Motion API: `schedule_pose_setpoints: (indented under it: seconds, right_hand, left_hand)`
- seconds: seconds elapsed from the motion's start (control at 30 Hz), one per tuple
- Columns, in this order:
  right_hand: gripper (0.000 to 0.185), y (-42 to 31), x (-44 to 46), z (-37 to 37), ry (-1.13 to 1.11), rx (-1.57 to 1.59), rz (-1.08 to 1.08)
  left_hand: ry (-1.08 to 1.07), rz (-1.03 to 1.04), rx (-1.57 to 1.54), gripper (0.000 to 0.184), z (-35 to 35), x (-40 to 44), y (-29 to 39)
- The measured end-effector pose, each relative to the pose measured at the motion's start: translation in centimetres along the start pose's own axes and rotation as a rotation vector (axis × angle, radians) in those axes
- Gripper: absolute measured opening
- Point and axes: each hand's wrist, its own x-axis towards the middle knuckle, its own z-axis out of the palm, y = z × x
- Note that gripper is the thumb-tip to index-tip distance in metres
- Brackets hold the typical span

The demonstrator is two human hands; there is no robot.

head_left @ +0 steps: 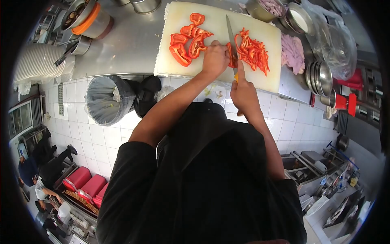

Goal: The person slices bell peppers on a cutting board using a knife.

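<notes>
My right hand (245,92) is wrapped round the yellow handle of a kitchen knife (230,30), its forefinger stretched along the blade. The blade stands over the white cutting board (221,10), against a piece of red bell pepper (232,56). My left hand (216,59) presses that piece on the board with bent fingers, just left of the blade. Several larger pepper pieces (178,53) lie to the left of this hand. On the blade's right side is a heap of thin red pepper strips (254,51).
A lined bin (107,101) stands below the steel counter (122,49). An orange-rimmed container (91,24) and stacked plates (36,63) sit left. Right of the board are a purplish cloth (292,53), steel bowls (321,77) and plastic bags (331,44). Other people (40,166) are at lower left.
</notes>
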Motion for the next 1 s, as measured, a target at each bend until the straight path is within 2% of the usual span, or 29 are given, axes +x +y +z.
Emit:
schedule_pose_setpoints:
  seconds: [0.1, 0.17, 0.23, 0.3, 0.5, 0.67, 0.8, 0.83, 0.93, 1.0]
  right_hand:
    - [0.073, 1.0, 2.6, 0.5, 0.095, -0.02, -0.108]
    - [0.073, 4.4, 7.3, 1.8, 0.258, -0.006, -0.307]
    - [0.072, 3.2, 8.6, 0.4, 0.199, 0.081, -0.251]
    - [0.071, 0.8, 9.0, -3.3, -0.092, 0.242, 0.063]
    - [0.069, -2.6, 3.4, -5.6, -0.123, 0.107, 0.062]
    - [0.07, -2.0, -0.4, -3.5, -0.06, -0.056, 0.035]
    - [0.071, -1.9, -0.9, -1.9, -0.02, -0.043, 0.021]
    - [0.071, -1.9, -0.7, -1.6, -0.063, -0.001, 0.079]
    - [0.071, -0.5, 0.5, 0.1, -0.021, 0.034, 0.03]
    - [0.072, 1.3, 2.5, 1.1, 0.074, 0.0, -0.101]
  left_hand:
    - [-0.004, -0.006, -0.005, 0.014, -0.2, 0.0, -0.1]
    - [0.004, -0.013, -0.017, 0.014, 0.0, -0.1, 0.1]
    - [0.003, -0.006, -0.011, 0.012, 0.1, 0.1, 0.2]
    - [0.013, 0.004, 0.0, 0.012, 0.0, 0.1, 0.1]
    - [0.015, 0.023, 0.018, 0.013, 0.1, -0.1, -0.1]
    - [-0.001, -0.039, 0.001, 0.013, 0.1, -0.2, 0.3]
    - [0.012, 0.02, 0.026, 0.009, -0.1, -0.2, 0.5]
    - [0.007, 0.018, 0.023, 0.009, -0.2, -0.3, 0.6]
    - [0.008, 0.017, 0.006, 0.008, -0.3, -0.3, 0.6]
    - [0.018, 0.011, 0.0, 0.008, -0.2, -0.3, 0.5]
